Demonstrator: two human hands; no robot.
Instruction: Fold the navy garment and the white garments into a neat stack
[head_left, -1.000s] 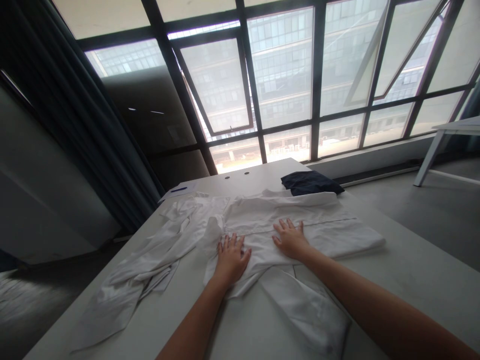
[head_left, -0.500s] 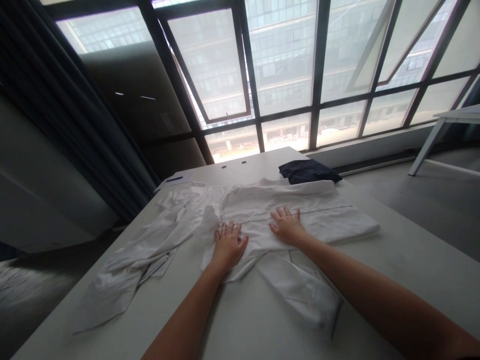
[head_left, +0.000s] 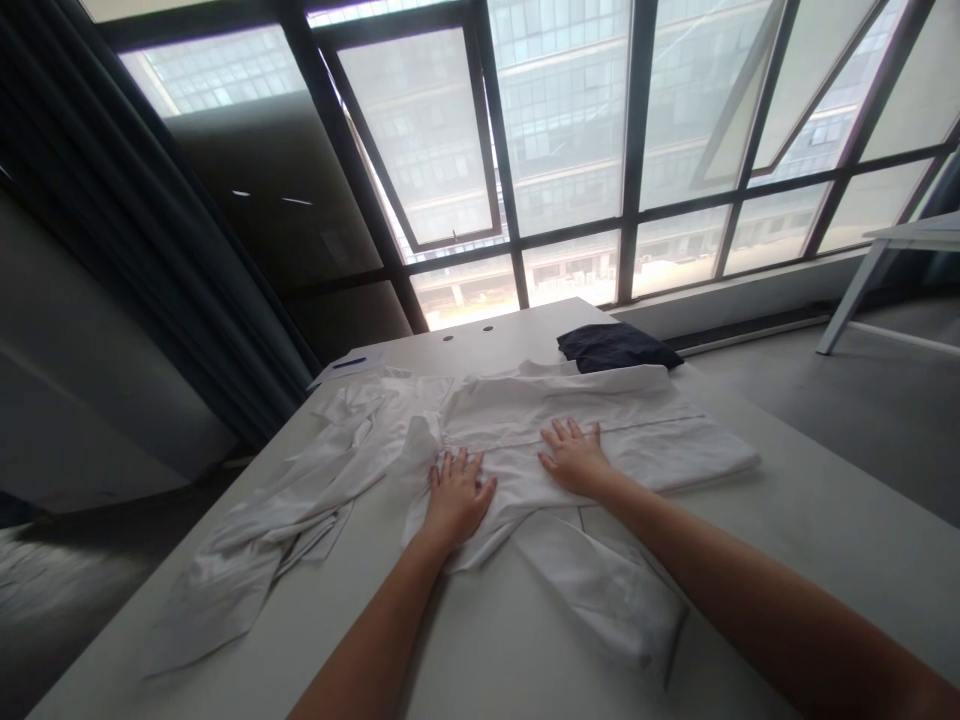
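Observation:
A white shirt (head_left: 645, 440) lies spread over the white table (head_left: 825, 520), partly folded. My left hand (head_left: 456, 492) rests flat on its left part, fingers stretched out. My right hand (head_left: 574, 455) lies flat on the middle of the shirt, fingers spread. One sleeve (head_left: 607, 590) trails toward me between my forearms. Neither hand holds anything.
A second white garment (head_left: 277, 520) lies crumpled to the left on the table. A dark folded cloth (head_left: 615, 345) sits at the far edge, and a paper with a blue pen (head_left: 349, 364) at the far left corner. Another table's leg (head_left: 847, 300) stands at right.
Both hands stay flat on the shirt in nearly the same place. The view tilted slightly, so the table sits a little higher in the picture than a second ago.

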